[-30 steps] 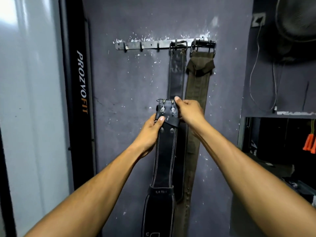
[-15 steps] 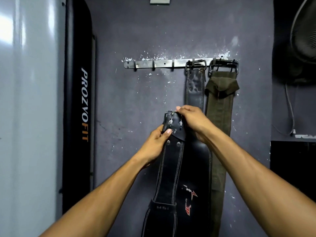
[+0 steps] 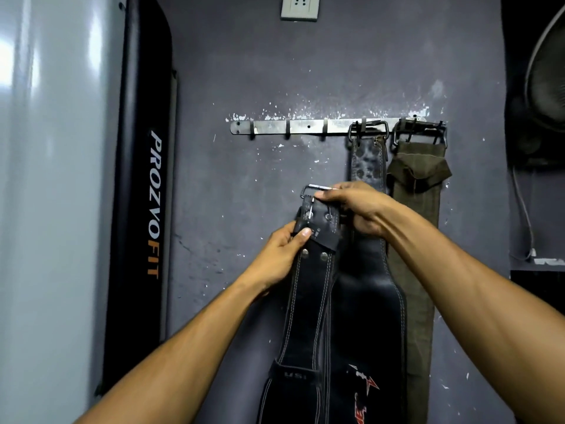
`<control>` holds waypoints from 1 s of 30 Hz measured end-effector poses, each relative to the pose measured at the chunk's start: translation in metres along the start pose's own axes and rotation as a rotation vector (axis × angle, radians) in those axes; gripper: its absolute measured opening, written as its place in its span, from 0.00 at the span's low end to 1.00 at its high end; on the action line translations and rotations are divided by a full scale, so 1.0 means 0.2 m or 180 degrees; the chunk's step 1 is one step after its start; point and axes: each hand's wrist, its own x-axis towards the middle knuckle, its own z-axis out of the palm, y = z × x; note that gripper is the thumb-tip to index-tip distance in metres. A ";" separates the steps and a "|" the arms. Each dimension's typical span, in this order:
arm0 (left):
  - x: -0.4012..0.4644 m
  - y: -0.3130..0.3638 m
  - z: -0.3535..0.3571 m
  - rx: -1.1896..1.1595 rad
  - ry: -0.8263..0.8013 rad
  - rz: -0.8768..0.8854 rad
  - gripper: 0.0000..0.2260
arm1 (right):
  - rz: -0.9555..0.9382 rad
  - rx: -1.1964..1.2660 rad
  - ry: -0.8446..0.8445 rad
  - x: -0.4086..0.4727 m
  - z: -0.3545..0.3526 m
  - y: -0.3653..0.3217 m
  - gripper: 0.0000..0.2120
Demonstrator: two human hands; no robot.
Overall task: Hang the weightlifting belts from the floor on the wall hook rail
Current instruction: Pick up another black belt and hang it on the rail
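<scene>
Black belt (image 3: 308,298) held up in front of the wall (image 3: 244,71), below the hook rail (image 3: 293,127), not on a hook. Its buckle (image 3: 316,191) is at the top, metal frame tipped up, well under the rail. Left hand (image 3: 282,255) grip closed on the belt's left edge just under the buckle, thumb on the front by the loop, above 2 rivets. Right hand (image 3: 357,209) grip pinches the buckle's top right, fingers curled over it. Belt's lower part hangs straight down and widens near the bottom edge of view.

2 belts already hang on the rail's right end: a dark belt (image 3: 368,166) by its buckle, and just right of it an olive belt (image 3: 412,240). The held belt overlaps the dark one's lower part. 3 hooks on the rail's left stand bare. Left of the wall, a black pad (image 3: 143,179) lettered PROZVOFIT stands upright. Socket (image 3: 300,7) above the rail, fan (image 3: 547,81) at far right.
</scene>
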 end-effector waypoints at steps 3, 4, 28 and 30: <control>0.03 0.00 0.02 -0.0041 -0.0026 -0.0009 0.13 | -0.0783 -0.0015 0.0661 0.05 0.03 0.00 0.08; 0.04 0.01 0.02 -0.0055 0.0035 0.0017 0.12 | -0.0957 -0.0011 0.0760 0.05 0.06 0.01 0.07; 0.89 0.45 -0.01 0.1734 0.0845 0.1064 0.16 | -0.1072 -0.0610 0.2611 0.58 -0.08 -0.39 0.24; 0.95 0.46 -0.01 0.1875 0.0965 0.1042 0.13 | -0.0882 -0.0860 0.2657 0.62 -0.10 -0.43 0.16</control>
